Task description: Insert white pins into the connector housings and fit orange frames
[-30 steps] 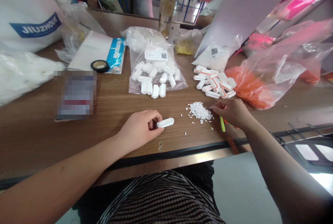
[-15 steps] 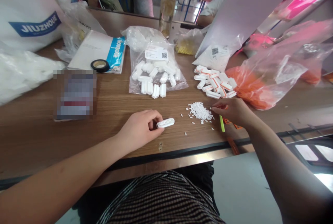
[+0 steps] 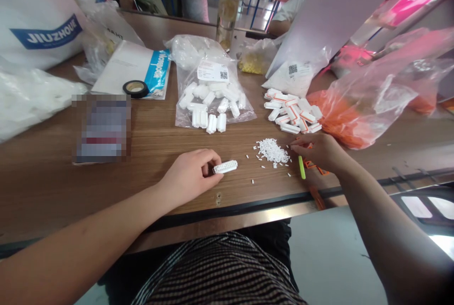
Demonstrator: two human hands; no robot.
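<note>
My left hand [image 3: 193, 172] is closed on the end of a white connector housing [image 3: 226, 167], a small oblong block with rows of holes facing up. Its other end sticks out beyond my fingertips. My right hand [image 3: 317, 151] is over the table, thumb and fingers pinched together just right of a pile of tiny white plugs [image 3: 271, 150]. Anything in that pinch is too small to make out. Below the right hand lies a lime-green stick [image 3: 301, 168], beside some orange frame-shaped pieces [image 3: 312, 165] partly covered by the hand.
Behind the pile are white housings with orange strips [image 3: 292, 113]. A clear bag of white housings [image 3: 213, 92] stands mid-table, a bag of orange parts [image 3: 349, 120] at right. Black tape [image 3: 135, 88] rests on papers [image 3: 120, 68]; a bottle [image 3: 227, 14] stands behind. People sit beyond.
My right hand has drawn slightly to the right, away from the pile's edge, showing more of the orange pieces. My left hand and the connector housing stay in place.
</note>
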